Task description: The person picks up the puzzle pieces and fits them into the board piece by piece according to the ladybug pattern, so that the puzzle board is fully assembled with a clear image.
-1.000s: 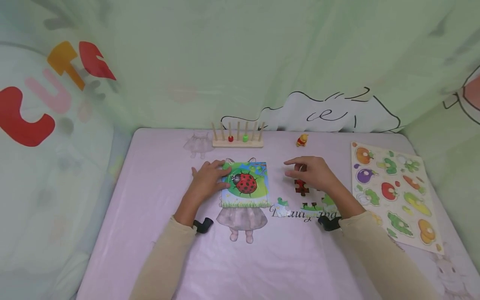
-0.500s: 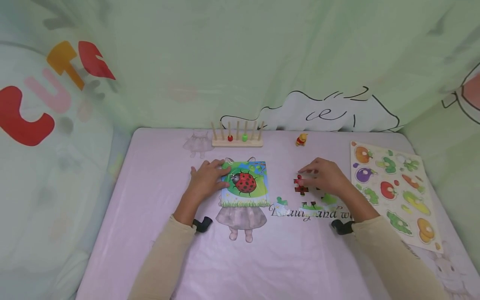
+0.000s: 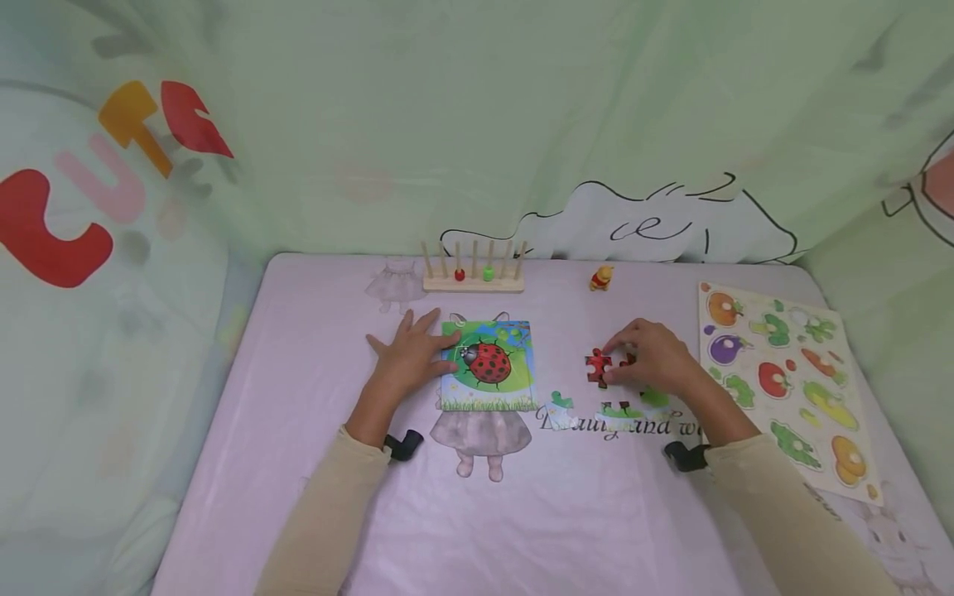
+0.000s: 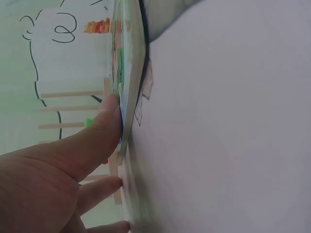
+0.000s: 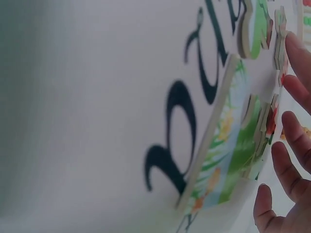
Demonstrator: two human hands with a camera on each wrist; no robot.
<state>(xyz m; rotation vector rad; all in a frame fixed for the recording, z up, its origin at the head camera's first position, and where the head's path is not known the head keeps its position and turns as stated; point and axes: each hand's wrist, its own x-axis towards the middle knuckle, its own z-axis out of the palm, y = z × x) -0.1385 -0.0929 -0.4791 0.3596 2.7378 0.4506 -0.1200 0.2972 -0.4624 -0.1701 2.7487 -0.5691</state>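
Observation:
A square ladybug puzzle board (image 3: 489, 365) lies on the table. My left hand (image 3: 406, 356) is spread at its left edge, with the thumb and a finger on the edge and the other fingers on the cloth. In the left wrist view the thumb (image 4: 95, 136) touches the board's side. To the right, a red jigsaw piece (image 3: 597, 368) lies flat. My right hand (image 3: 656, 356) is over the loose pieces, thumb and index apart at the red piece's right edge. Another dark red piece (image 3: 628, 359) shows partly under that hand. Whether it is touched is unclear.
Several green puzzle pieces (image 3: 617, 410) lie below the right hand. Behind stand a wooden peg rack (image 3: 474, 283) with a red and a green bead and a small yellow bear figure (image 3: 600, 278). A vegetable peg board (image 3: 790, 480) lies at the right.
My right hand has moved right, from the left side of the red piece to its right edge. The left fingers have spread wider at the board. The red piece stays about in place.

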